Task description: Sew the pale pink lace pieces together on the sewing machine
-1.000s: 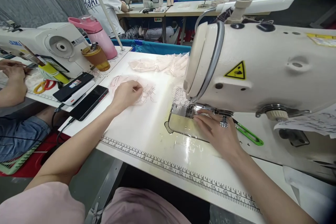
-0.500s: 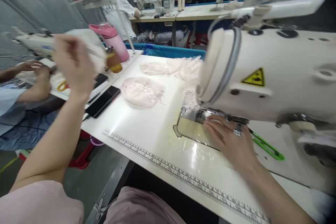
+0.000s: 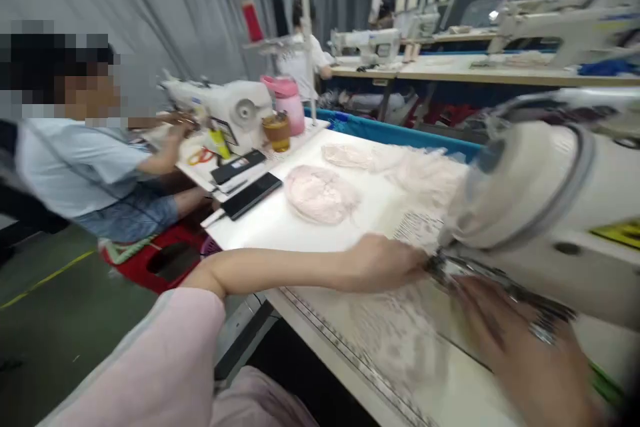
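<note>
My left hand (image 3: 385,261) reaches across the table to the presser foot (image 3: 440,265) of the near sewing machine (image 3: 530,187). Its fingers are pressed together at the edge of a pale, sheer lace piece (image 3: 400,340), which spreads blurred below the hand toward the front of the table. My right hand (image 3: 530,340), with a ring on one finger, is on the other side of the foot. Its fingertips are beside the metal parts, smeared by motion, so their grip is unclear. More patterned lace (image 3: 420,227) lies behind the foot.
A pale pink lace bundle (image 3: 320,193) and loose lace (image 3: 425,170) lie farther back. To the left are a phone (image 3: 253,195), an amber cup (image 3: 277,132) and a pink bottle (image 3: 290,103). A co-worker (image 3: 90,160) sits at another machine (image 3: 225,107).
My left hand has come down from raised at the left to the presser foot. A lace piece now lies below it. The view has turned left, showing more of the co-worker.
</note>
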Motion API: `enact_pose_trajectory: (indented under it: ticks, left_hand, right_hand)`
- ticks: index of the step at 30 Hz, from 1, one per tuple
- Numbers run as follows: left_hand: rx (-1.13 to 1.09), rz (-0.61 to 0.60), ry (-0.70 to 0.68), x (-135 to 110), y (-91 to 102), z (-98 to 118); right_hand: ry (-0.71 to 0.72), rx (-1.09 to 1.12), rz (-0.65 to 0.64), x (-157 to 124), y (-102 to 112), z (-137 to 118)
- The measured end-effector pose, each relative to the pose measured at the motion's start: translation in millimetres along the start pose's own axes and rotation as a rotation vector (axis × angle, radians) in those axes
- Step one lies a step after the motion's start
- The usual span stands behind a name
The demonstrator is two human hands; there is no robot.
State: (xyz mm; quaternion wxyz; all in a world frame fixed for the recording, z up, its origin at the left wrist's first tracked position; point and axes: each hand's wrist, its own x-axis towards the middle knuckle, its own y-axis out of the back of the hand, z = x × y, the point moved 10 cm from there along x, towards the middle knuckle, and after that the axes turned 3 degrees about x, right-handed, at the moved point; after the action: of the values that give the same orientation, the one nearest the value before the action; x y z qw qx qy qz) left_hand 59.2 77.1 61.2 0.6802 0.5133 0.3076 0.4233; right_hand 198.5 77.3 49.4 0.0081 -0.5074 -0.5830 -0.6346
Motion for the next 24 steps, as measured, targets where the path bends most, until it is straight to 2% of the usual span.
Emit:
enact_pose_trajectory:
  ticks: [3, 5, 7, 8, 10, 14, 24]
  left_hand:
    - [0.033, 0.064, -0.101, -8.8, -12.9, 16.9]
    - [0.264, 0.228, -0.301, -23.3, -12.2, 40.4]
    - [0.349, 0.356, -0.437, -37.2, -14.1, 55.2]
    - [0.368, 0.378, -0.478, -41.1, -17.2, 59.4]
    - [0.379, 0.375, -0.494, -42.3, -23.5, 62.1]
    - [0.336, 0.295, -0.478, -34.2, -31.8, 58.5]
    - [0.321, 0.293, -0.463, -21.9, -28.9, 38.5]
  right_hand:
    - [0.004, -0.205, -0.066, -0.2, 6.0, -11.3]
    - [-0.015, -0.209, -0.063, 2.9, 10.4, -16.5]
    - [-0.024, -0.198, -0.075, 4.9, 9.6, -18.6]
    - [-0.014, -0.203, -0.072, 5.1, 9.6, -20.4]
    - [-0.006, -0.216, -0.077, 4.2, 8.9, -22.9]
    - [0.025, -0.223, -0.121, 1.3, 4.0, -30.2]
    - [-0.055, -0.332, -0.279, -5.6, -15.8, -28.0]
